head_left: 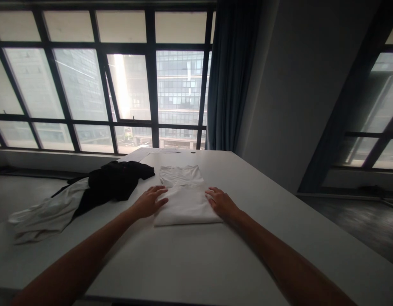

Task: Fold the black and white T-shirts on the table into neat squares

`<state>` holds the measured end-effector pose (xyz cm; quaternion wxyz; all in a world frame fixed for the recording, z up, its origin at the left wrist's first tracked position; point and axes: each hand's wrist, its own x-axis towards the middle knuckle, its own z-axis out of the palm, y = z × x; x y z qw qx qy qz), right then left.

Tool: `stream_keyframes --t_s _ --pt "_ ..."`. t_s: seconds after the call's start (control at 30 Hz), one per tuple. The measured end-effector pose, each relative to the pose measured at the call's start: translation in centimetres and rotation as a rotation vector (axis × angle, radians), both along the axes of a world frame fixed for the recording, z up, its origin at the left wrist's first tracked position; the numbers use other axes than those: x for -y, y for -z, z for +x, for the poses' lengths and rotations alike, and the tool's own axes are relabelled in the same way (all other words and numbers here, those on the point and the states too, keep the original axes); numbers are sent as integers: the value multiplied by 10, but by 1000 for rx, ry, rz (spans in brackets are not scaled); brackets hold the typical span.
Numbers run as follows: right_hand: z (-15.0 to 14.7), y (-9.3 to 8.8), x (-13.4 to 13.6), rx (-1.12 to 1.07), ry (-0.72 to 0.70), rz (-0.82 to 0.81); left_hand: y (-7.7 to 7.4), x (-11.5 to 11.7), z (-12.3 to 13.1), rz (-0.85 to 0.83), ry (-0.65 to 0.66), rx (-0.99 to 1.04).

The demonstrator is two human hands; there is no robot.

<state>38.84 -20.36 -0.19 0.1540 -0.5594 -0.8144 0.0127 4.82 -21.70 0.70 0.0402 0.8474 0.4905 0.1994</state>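
A white T-shirt [186, 206] lies folded into a rough rectangle on the white table, its collar end pointing toward the window. My left hand [151, 200] rests at the shirt's left edge, fingers apart and reaching onto the cloth. On the opposite edge, my right hand [221, 203] touches the fabric with its fingers spread. Neither hand grips anything. The near edge of the shirt is straight, while the part by the collar looks wrinkled.
Left of the shirt lies a heap of black clothing [115, 178], with a pale garment [52, 210] trailing from it over the table [183, 263]. Papers [137, 154] lie at the far end. Beyond stand windows, a dark blue curtain [228, 85] and a wall [289, 93].
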Motion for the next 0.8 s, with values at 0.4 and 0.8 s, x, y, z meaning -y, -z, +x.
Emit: stream_keyframes --t_s 0.4,0.8 --pt "30 -4 3 -6 -118 -261 18 -17 -29 -233 62 -125" --pt "23 -5 3 -18 -127 -108 -3 -71 -11 -270 -377 227"
